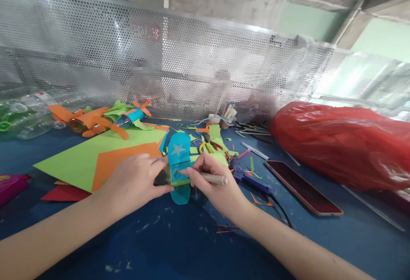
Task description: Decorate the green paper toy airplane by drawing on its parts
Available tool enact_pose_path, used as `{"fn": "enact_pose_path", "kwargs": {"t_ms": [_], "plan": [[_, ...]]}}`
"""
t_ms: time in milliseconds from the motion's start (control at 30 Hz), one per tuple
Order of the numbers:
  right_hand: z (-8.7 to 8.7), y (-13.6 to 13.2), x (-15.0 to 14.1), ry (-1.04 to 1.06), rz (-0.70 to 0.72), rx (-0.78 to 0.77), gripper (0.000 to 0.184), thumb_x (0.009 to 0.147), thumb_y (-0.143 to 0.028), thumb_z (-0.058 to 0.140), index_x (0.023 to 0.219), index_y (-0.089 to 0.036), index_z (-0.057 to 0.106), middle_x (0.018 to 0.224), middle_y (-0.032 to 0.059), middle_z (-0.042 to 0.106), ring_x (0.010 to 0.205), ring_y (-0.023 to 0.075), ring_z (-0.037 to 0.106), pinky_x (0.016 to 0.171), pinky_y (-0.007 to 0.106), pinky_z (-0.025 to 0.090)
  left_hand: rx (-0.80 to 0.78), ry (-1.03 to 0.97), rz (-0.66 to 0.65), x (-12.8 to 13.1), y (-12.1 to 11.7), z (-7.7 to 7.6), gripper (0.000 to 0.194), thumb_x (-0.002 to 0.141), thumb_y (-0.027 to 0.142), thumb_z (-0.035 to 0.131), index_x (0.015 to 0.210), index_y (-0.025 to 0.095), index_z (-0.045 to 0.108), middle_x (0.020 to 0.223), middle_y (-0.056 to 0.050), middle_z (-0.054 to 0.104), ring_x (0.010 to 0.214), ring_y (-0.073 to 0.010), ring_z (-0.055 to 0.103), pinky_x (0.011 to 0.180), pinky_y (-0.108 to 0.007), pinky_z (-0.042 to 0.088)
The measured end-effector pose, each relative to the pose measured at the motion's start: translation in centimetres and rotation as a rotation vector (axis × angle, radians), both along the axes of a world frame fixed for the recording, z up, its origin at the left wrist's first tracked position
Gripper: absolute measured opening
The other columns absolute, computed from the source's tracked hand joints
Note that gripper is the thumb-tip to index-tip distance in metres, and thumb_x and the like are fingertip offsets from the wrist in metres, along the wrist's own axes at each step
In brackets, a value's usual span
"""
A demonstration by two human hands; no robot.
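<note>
My left hand [136, 182] is closed on a small bottle plane [177, 164] with teal paper wings and a pale star, holding it down on the blue table [179, 246]. My right hand [213, 184] pinches a beige pen [208, 178], its tip on the teal wing. Green paper parts sit just behind the plane.
Green and orange paper sheets [96, 158] lie at the left. Two finished bottle planes [105, 120] stand behind them. A phone [303, 188], a blue glue gun [248, 177] and a red plastic bag [346, 141] are at the right. Scissors, paper scraps and a perforated metal screen are behind.
</note>
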State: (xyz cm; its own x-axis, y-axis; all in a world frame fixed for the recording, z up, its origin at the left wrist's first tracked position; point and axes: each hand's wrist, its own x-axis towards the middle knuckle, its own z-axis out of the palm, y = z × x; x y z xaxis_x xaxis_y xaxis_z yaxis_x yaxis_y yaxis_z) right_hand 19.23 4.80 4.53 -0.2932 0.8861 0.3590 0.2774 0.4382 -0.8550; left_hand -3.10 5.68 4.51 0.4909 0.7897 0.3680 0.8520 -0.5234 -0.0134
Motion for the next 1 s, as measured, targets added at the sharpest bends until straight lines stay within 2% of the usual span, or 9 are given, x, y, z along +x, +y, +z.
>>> {"fn": "enact_pose_path", "kwargs": {"t_ms": [233, 433, 733, 1000], "plan": [[0.05, 0.05, -0.08, -0.012, 0.002, 0.002, 0.026, 0.092, -0.038, 0.064, 0.077, -0.025, 0.047, 0.066, -0.0042, 0.054, 0.058, 0.0127, 0.045, 0.056, 0.028, 0.036, -0.007, 0.000, -0.010, -0.02, -0.11, 0.15, 0.023, 0.085, 0.037, 0.082, 0.096, 0.020, 0.070, 0.087, -0.008, 0.077, 0.088, -0.0335, 0.073, 0.071, -0.039, 0.055], [-0.06, 0.23, 0.02, -0.007, -0.002, 0.009, 0.027, 0.093, -0.039, 0.063, 0.077, -0.025, 0.047, 0.067, -0.0043, 0.054, 0.058, 0.0123, 0.044, 0.056, 0.027, 0.036, 0.013, 0.009, -0.008, -0.17, 0.17, -0.28, 0.031, 0.083, 0.043, 0.083, 0.100, 0.021, 0.071, 0.088, -0.007, 0.077, 0.087, -0.0333, 0.074, 0.070, -0.040, 0.056], [-0.08, 0.22, 0.13, -0.017, -0.016, 0.037, 0.028, 0.094, -0.039, 0.062, 0.077, -0.025, 0.045, 0.067, -0.0042, 0.054, 0.059, 0.0126, 0.045, 0.057, 0.028, 0.036, -0.015, 0.048, 0.036, 0.13, -0.07, 0.21, 0.030, 0.083, 0.042, 0.085, 0.098, 0.020, 0.072, 0.089, -0.007, 0.078, 0.090, -0.0333, 0.075, 0.073, -0.040, 0.057], [0.09, 0.43, 0.22, -0.017, -0.026, 0.051, 0.028, 0.093, -0.038, 0.063, 0.076, -0.025, 0.046, 0.067, -0.0038, 0.055, 0.059, 0.0132, 0.047, 0.057, 0.028, 0.037, -0.007, -0.010, 0.006, -0.18, 0.13, -0.33, 0.028, 0.083, 0.042, 0.082, 0.100, 0.021, 0.073, 0.087, -0.006, 0.076, 0.088, -0.0337, 0.074, 0.072, -0.041, 0.056]]}}
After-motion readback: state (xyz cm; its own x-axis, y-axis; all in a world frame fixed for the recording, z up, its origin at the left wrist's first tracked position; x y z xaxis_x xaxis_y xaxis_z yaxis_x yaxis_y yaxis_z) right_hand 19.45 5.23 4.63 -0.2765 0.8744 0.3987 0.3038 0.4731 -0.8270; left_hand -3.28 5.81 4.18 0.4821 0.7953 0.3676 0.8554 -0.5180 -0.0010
